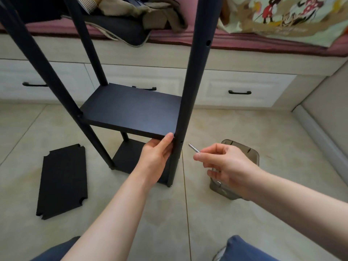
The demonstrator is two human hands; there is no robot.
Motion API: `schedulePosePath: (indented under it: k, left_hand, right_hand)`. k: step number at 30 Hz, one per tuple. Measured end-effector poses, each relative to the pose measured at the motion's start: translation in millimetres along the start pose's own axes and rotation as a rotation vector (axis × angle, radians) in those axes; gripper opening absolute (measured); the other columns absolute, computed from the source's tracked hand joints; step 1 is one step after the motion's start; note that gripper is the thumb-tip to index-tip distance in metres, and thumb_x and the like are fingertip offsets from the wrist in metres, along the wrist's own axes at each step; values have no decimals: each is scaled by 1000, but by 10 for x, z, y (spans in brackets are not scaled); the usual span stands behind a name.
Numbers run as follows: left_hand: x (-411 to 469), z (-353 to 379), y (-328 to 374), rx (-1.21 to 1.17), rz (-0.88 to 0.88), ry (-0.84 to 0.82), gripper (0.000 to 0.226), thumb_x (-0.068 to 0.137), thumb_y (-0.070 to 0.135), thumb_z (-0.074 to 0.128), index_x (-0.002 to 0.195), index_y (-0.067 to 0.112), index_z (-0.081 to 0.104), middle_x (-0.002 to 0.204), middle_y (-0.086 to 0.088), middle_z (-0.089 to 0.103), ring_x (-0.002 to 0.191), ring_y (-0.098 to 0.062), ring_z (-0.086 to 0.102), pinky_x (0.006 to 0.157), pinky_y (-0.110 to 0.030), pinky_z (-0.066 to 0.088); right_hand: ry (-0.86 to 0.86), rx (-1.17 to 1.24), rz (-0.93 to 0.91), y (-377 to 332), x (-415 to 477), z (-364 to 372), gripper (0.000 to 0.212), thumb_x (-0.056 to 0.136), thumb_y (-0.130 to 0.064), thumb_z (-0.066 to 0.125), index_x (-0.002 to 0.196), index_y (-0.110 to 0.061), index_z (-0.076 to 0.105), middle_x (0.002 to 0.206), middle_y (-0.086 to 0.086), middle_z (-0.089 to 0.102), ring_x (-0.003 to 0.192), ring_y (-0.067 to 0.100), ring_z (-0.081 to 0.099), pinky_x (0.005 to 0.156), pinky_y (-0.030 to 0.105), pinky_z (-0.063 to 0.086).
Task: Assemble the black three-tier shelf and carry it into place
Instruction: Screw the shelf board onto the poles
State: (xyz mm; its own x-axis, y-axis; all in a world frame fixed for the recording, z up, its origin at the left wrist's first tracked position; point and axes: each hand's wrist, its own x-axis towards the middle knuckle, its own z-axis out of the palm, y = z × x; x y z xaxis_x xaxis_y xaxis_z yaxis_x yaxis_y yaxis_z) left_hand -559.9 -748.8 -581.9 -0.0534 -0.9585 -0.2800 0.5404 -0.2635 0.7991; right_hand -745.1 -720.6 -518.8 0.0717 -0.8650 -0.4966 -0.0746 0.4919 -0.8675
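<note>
While the left hand grips the middle board at the post, the right hand pinches a thin metal rod. Looks stiff, light; lift by posts

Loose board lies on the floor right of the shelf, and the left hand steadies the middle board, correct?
No. The head view shows the loose board on the floor left of the shelf; the left hand does steady the middle board.

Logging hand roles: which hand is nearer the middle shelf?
Left. The left hand grips the middle shelf at its corner; the right hand, pinching a metal tool, is off to its right.
</note>
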Motion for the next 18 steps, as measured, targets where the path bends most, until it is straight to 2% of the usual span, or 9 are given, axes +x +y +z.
schedulePosePath:
  k: [4,7,11,18]
  left_hand:
    - [19,-26,-25,39,22,-19,36,81,36,72,105,9,73,110,-14,76,109,-27,72,90,-30,57]
    - [22,-66,-36,76,39,-38,41,79,36,75,110,9,72,109,-11,76,107,-26,72,85,-24,57]
    - [20,-83,-44,114,62,-51,41,78,35,76,111,11,71,107,-8,77,106,-23,73,83,-20,56]
    - [20,-80,-55,74,55,-65,37,80,33,75,110,13,73,110,-9,76,108,-24,72,90,-27,57]
  right_hand:
    - [102,-136,-124,31,44,109,23,69,-24,89,76,-18,68,69,-5,71,62,1,63,62,21,46]
    - [163,-237,-213,57,96,186,26,67,-27,91,74,-19,67,73,-2,74,65,1,66,61,14,45]
    - [194,-250,-247,109,148,232,26,67,-27,91,72,-20,66,74,-5,74,72,6,71,69,23,48]
    - [234,-228,-252,142,225,260,26,67,-26,91,73,-17,67,74,-3,74,73,5,71,70,22,47]
